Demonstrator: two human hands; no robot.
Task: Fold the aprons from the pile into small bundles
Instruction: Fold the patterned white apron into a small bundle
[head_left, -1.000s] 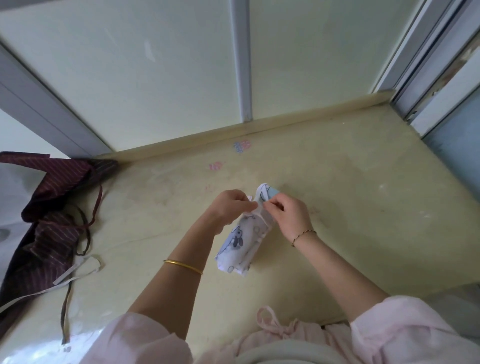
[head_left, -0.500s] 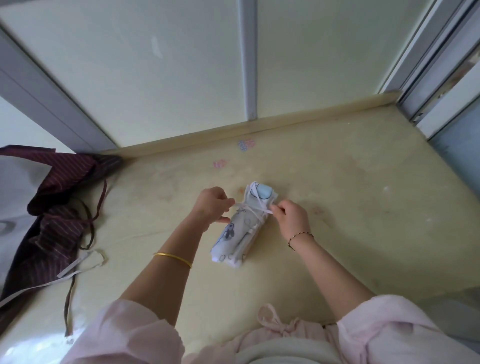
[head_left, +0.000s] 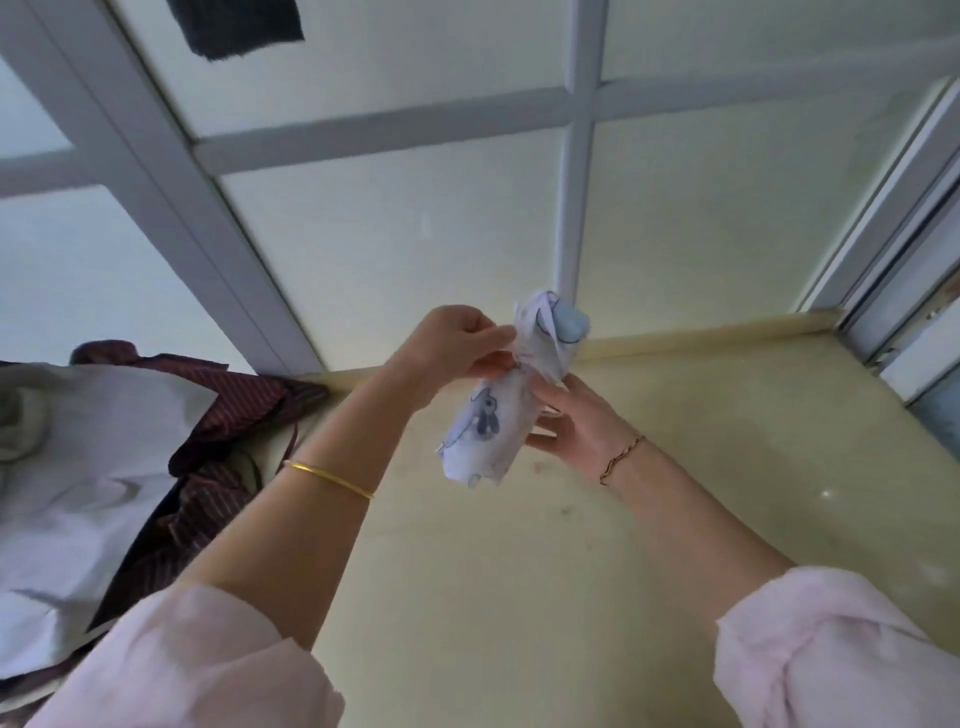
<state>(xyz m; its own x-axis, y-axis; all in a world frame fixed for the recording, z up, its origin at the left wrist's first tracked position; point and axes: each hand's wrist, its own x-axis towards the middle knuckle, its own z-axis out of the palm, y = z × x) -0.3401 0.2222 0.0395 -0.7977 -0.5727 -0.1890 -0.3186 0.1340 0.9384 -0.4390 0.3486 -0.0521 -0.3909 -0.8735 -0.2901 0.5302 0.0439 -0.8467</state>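
The left hand (head_left: 457, 345) pinched the rolled apron bundle (head_left: 485, 431) near its top, holding it above the yellow surface (head_left: 519, 597) by the far edge. The right hand (head_left: 579, 423) lay against the bundle's side, fingers straight. A pile of aprons (head_left: 218, 410) sat at the left edge, below a panelled wall (head_left: 415, 234).

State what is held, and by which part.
The rolled apron bundle: left hand pinches its tied neck near the top; right hand supports its middle.

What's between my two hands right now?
In the head view, the rolled white cartoon-print apron bundle; the left hand pinches its neck, the right hand touches its side.
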